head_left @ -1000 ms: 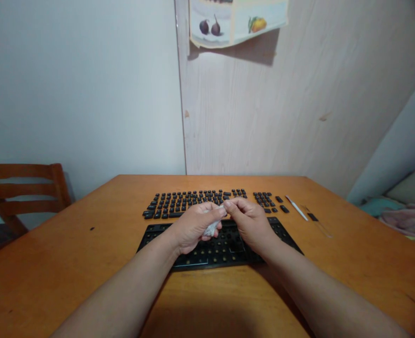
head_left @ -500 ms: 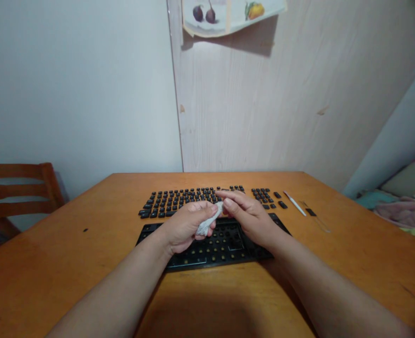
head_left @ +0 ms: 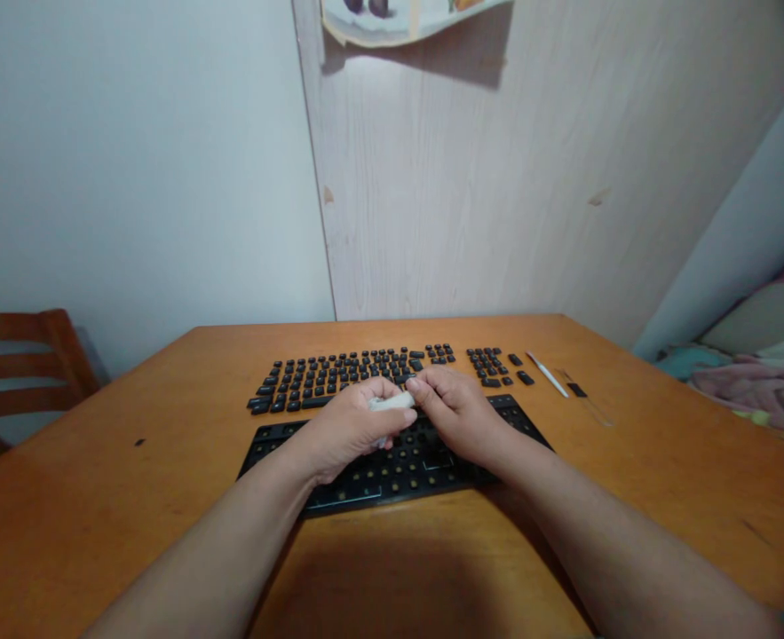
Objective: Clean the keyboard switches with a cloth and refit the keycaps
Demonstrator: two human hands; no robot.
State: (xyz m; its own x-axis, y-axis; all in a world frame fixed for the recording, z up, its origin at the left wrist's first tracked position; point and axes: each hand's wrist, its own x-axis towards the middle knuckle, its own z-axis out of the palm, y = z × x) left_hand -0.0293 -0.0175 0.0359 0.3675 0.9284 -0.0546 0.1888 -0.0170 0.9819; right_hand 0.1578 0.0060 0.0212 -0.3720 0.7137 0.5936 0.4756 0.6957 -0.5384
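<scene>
My left hand (head_left: 350,428) is closed round a small crumpled white wipe (head_left: 392,403), held just above a black keyboard base (head_left: 371,475) whose keycaps are off. My right hand (head_left: 456,412) meets it from the right, thumb and fingers pinched at the wipe's end. Whether a keycap sits between those fingers I cannot make out. Behind the hands, several loose black keycaps (head_left: 328,377) lie in rows on the orange wooden table (head_left: 165,461), with a smaller group of keycaps (head_left: 488,364) to the right.
A thin white tool (head_left: 547,374) and a small dark piece (head_left: 576,390) lie right of the keycaps. A wooden chair (head_left: 11,373) stands at the left table edge. Bedding (head_left: 751,373) lies at the far right. The wall is close behind the table.
The view has tilted down and turned a little. My right fingers, stretched toward the keycaps half a second ago, have drawn back and pinched at the wipe again.
</scene>
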